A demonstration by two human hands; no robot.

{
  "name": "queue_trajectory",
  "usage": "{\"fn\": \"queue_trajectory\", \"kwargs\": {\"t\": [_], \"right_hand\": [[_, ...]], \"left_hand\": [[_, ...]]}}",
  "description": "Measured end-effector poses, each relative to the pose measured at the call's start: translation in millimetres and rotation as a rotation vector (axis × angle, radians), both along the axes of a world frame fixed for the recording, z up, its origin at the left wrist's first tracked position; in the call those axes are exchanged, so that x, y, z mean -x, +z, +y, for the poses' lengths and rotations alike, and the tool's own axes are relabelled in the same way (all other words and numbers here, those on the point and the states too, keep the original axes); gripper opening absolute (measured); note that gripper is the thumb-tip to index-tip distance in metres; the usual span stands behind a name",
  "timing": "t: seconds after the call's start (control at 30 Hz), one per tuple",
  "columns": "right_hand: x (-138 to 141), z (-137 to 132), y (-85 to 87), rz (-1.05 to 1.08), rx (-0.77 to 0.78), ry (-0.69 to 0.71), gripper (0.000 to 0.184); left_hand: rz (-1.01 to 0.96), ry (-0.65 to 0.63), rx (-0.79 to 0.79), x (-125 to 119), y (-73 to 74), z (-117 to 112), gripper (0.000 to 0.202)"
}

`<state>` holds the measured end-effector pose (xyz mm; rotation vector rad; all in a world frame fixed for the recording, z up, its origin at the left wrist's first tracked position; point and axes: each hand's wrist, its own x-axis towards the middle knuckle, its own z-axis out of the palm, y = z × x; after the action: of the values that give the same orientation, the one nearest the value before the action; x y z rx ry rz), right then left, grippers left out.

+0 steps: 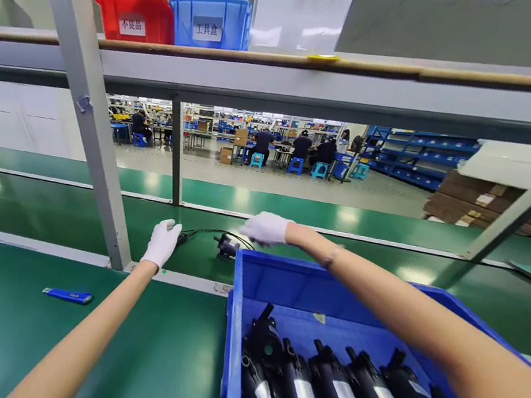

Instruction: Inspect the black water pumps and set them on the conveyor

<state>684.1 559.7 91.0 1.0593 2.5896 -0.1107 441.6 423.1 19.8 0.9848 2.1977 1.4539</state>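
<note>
My left hand (162, 243), in a white glove, is at the near edge of the green conveyor belt. Its fingers are curled at the plug end of a black cable (211, 230). The cable arcs rightward to a small black cylindrical motor-like unit (227, 246) with a pale label, lying on the belt. My right hand (267, 228), also gloved, hovers just right of and above that unit, somewhat blurred; its fingertips cannot be made out clearly. Below my right arm, a blue crate (235, 354) holds several similar black units (340, 386) with white labels and cables.
A blue utility knife (67, 295) lies on the green worktop (163, 350) at left. A slanted metal post (93, 113) rises beside my left hand. Overhead, a shelf carries a red bin (136, 17) and a blue bin (209, 21). People sit working far behind.
</note>
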Motion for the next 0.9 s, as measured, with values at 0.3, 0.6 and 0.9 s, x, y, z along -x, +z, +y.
{"fn": "queue_trajectory", "kwargs": {"t": [0.3,0.6,0.9], "right_hand": [[-66,-109,-58.4,0.03,0.042,-0.047,0.034],[-99,-147,17.4,0.287,-0.281,0.037,0.032],[-145,-269,142.2,0.789,-0.533,0.41,0.049]], "left_hand": [[-0.069,-0.534,-0.164,-121,47.8,-87,0.03],[-0.317,-0.533,-0.145,-175,61.9,-108,0.033],[-0.848,-0.929,-0.198,-215,153.4,-220,0.07]]}}
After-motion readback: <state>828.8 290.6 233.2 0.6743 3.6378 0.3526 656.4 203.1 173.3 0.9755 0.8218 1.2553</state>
